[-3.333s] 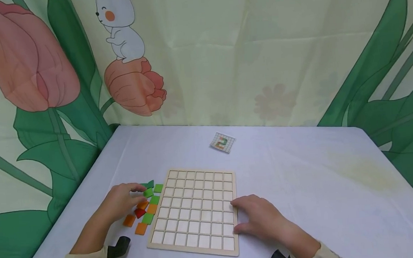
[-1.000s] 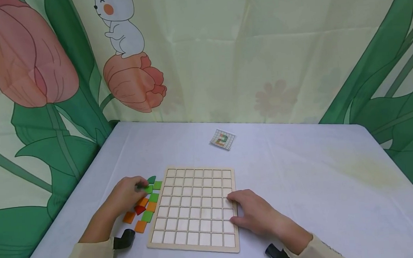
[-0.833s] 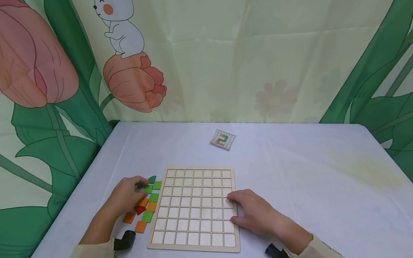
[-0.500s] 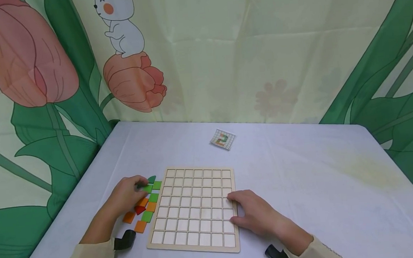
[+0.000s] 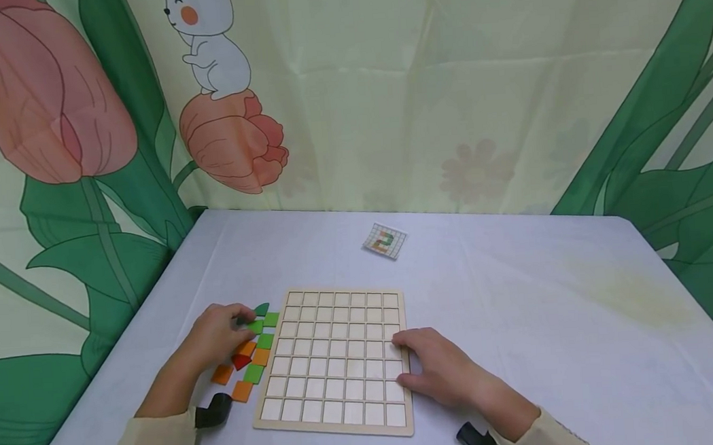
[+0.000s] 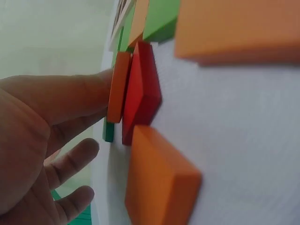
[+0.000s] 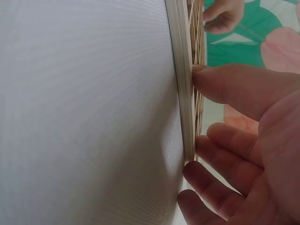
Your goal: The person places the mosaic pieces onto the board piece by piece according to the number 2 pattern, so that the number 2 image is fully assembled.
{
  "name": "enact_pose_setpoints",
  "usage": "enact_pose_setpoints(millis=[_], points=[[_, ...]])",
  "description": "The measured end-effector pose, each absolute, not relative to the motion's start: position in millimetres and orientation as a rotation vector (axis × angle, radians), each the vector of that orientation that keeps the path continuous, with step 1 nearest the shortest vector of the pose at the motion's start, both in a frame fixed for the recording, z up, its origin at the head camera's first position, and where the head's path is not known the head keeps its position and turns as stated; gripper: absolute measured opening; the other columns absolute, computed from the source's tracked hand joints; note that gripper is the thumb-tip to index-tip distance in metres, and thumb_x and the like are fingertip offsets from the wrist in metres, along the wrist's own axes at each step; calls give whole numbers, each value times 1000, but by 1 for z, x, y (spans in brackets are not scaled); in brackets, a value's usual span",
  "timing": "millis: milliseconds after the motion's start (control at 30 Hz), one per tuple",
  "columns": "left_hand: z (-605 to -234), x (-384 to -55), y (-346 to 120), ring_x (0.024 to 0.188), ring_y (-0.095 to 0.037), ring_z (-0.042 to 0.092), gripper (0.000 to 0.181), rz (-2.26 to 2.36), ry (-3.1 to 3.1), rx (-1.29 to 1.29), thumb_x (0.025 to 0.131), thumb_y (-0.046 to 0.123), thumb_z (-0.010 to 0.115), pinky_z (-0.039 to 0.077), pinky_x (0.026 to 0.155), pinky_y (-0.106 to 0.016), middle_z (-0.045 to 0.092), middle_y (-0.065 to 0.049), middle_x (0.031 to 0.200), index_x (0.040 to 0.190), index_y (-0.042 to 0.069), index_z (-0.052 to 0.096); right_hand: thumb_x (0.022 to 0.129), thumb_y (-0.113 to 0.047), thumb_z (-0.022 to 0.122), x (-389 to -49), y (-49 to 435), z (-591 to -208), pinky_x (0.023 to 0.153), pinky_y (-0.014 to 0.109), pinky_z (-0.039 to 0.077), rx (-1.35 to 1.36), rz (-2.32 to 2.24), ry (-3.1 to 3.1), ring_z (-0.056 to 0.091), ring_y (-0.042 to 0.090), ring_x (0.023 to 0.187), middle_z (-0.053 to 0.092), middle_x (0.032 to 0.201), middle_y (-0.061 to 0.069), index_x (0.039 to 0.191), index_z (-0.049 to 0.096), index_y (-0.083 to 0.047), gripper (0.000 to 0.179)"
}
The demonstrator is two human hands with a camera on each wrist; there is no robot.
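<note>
My left hand [image 5: 216, 334] lies low over a group of flat coloured tiles, its thumb and index fingertips right at a green tile [image 5: 256, 326]. A dark green piece [image 5: 262, 310] shows just past the index finger. Nearer the wrist are a red piece [image 6: 142, 89] and several orange tiles [image 6: 161, 180]; in the left wrist view an orange tile [image 6: 119, 86] overlaps the thumb tip, and the other fingers are loosely spread. My right hand [image 5: 435, 367] rests on the right edge of a wooden grid board [image 5: 335, 427], thumb and fingertips touching its rim.
A small card [image 5: 385, 240] printed with a coloured grid pattern lies toward the back of the white-clothed table [image 5: 521, 308]. Black wrist-camera mounts [image 5: 215, 411] stick out beside the sleeves. A printed curtain [image 5: 349, 100] hangs behind the table.
Since the earliest frame, my left hand has drawn its thumb and index closer over the green tiles, and my right hand has shifted slightly onto the board. Over the last second both stay still.
</note>
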State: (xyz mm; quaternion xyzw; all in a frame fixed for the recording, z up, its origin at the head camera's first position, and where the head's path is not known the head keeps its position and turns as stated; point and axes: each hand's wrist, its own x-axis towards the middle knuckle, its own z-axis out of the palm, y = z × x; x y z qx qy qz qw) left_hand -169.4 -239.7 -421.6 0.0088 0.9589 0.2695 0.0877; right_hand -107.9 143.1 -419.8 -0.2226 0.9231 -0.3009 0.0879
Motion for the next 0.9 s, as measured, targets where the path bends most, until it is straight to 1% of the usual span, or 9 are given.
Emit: enact_pose_setpoints(millis=[100,200,333,433,500,733,900], points=[[-419,-170,-241,100,-35,51,30,767,2856,20,88,17,76,56,75,-42,55,-23,118,115,8,71,84,-13,78,-108,143,-419,106,51,39,-664,-900,2749,50,34,127,59,132,13,129,60,1,51],[-417,-170,-241,99,-34,52,30,742,2868,32,88,19,76,56,78,-44,56,-22,117,116,8,71,84,-13,78,-109,143,-419,106,51,39,-675,-901,2747,50,34,127,59,132,14,129,60,2,51],[-413,-169,-240,104,-34,52,31,770,2894,57,88,19,77,55,85,-49,56,-20,118,115,6,70,84,-13,78,-109,142,-418,105,51,39,-678,-903,2742,50,34,126,59,132,14,129,60,2,51],[-407,-170,-234,107,-33,52,28,826,2903,146,88,18,77,51,91,-52,58,-17,118,113,6,70,84,-14,78,-109,142,-418,106,51,39,-661,-897,2738,50,34,127,59,132,14,130,60,1,51],[-404,-172,-226,108,-32,53,25,864,2890,216,89,17,76,50,93,-52,59,-15,116,111,7,70,84,-14,79,-108,142,-418,106,51,39,-650,-895,2737,50,34,127,59,132,14,130,60,2,52],[-405,-184,-195,110,-30,52,20,900,2817,375,88,14,76,50,91,-48,59,-10,115,107,10,71,84,-14,79,-108,142,-418,106,51,38,-636,-895,2734,49,35,128,58,133,15,130,59,2,52],[-411,-191,-177,109,-28,53,18,873,2817,471,88,12,75,50,89,-45,61,-6,110,105,10,71,84,-14,78,-108,143,-419,106,52,38,-639,-895,2730,50,35,128,59,132,14,130,60,2,52]])
